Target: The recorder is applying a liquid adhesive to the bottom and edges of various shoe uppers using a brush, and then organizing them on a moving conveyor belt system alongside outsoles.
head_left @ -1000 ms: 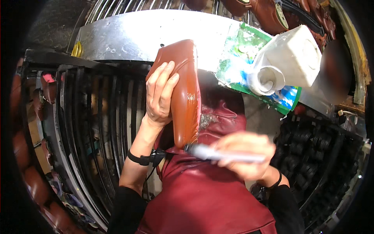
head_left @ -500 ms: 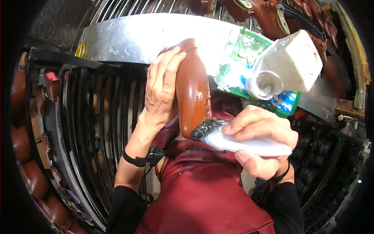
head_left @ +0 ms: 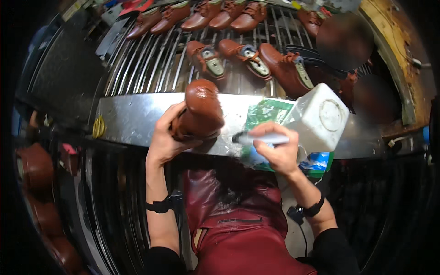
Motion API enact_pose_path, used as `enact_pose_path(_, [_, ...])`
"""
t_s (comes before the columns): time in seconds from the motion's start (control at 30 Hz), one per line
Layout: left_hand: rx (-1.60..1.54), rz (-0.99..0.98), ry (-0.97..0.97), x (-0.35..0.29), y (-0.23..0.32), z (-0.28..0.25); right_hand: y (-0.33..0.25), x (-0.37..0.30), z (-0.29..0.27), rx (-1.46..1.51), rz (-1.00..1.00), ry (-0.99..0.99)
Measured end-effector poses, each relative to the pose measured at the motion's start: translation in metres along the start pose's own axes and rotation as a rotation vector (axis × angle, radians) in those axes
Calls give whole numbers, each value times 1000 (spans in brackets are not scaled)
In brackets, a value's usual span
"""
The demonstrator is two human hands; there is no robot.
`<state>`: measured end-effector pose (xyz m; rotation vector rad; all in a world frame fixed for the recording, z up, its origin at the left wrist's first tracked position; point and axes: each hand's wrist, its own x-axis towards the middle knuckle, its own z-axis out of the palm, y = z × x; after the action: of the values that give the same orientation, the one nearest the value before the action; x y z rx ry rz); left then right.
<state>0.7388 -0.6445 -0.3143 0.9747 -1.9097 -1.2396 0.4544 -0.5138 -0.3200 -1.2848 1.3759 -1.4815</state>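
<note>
My left hand [head_left: 166, 140] is closed on a brown leather shoe [head_left: 205, 107], held up over the near metal ledge with its rounded, glossy toe pointing away from me. Fingers and thumb wrap its left and near side; the sole is hidden. Between the fingers and thumb of my right hand [head_left: 285, 153] is a brush with a pale handle [head_left: 270, 139]. Its dark bristles [head_left: 238, 137] point left, a short gap away from the shoe. Just beyond that hand, a white plastic jug [head_left: 321, 121] with a cut opening lies tilted on a green and blue plastic sheet [head_left: 267, 113].
Behind the metal ledge [head_left: 133, 114] runs a roller conveyor [head_left: 156, 68] carrying several brown shoes [head_left: 247, 16]. A yellow coil [head_left: 98, 127] hangs at the ledge's left end. More brown shoes [head_left: 39, 169] stand on a dark rack at left. A wooden board [head_left: 389, 55] edges the right.
The brush has come off the shoe's side and moved away to its right. The shoe is turned, now toe away from me. The view has shifted, showing more of the conveyor.
</note>
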Motion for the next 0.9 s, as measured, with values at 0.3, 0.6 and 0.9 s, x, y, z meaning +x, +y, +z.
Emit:
enact_pose_path(0.3, [-701,-70,300,-84,-38,37,2,-96,-50,-41,56,721])
enact_pose_path(0.6, [-657,-389,230,-144,-26,90,18,-95,-45,400,349,708])
enact_pose_path(0.9, [-920,-305,87,-150,-14,90,-38,-74,-31,633,296,376])
